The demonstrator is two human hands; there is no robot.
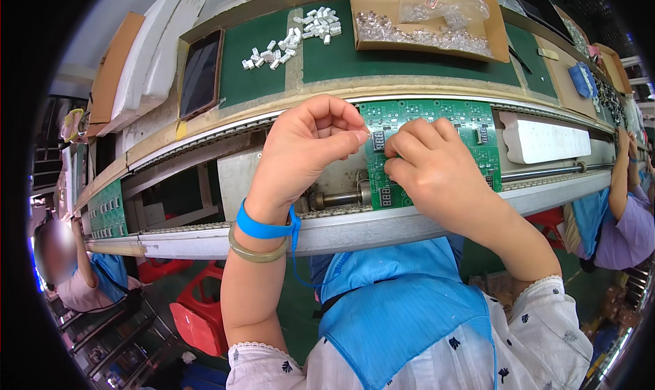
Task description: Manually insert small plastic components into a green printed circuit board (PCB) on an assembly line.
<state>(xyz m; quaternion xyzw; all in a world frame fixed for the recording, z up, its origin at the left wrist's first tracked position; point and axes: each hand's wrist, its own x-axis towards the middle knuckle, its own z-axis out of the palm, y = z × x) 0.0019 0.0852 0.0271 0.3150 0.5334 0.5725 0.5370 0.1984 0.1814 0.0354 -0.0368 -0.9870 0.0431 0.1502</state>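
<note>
Fitting stage — left hand (307,141) pinches a small clear part (369,132) over the green circuit board (437,127); right hand (426,165), fingers curled empty, steadies it — seating needs careful alignment.

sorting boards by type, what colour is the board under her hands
Green, with white markings; the board shows best in the head view.

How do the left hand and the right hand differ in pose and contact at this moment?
The left hand is raised with fingertips pinched on a tiny component at the green circuit board's left edge; the right hand lies knuckles-up, fingers pressed onto the board. The left wrist wears a blue strap and a bangle; the right wrist is bare. Both meet over the board.
</note>
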